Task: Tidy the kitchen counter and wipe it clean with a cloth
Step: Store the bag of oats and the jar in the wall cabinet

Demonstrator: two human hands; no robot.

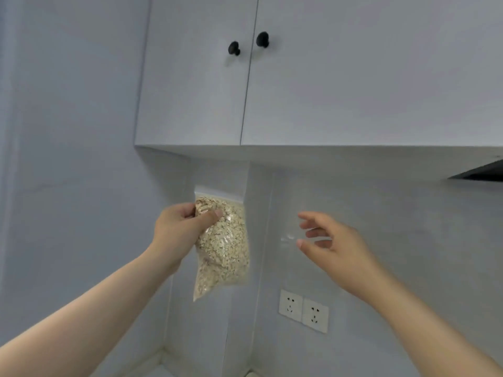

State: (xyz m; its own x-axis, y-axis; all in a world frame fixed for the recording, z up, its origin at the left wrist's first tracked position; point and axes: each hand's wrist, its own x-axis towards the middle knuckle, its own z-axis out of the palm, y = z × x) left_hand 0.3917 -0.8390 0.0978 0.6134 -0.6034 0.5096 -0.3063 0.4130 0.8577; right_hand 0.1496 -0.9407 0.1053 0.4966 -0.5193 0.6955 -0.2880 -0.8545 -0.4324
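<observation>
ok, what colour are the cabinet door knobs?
Black. Both knobs stand out in the head view against the pale grey cabinet doors.

Home kitchen: pale wall cabinet [299, 77] with black knobs [234, 48], tiled backsplash [381, 213], twin wall sockets [303, 311], range hood edge [481, 172] at right

One bag of oats [226, 246], two hands [179, 227] [334, 243]. Two cabinet doors [196, 77] [381, 77], two black knobs [234, 48] [262, 39]. Two wall sockets [290, 305] [315, 315].
</observation>
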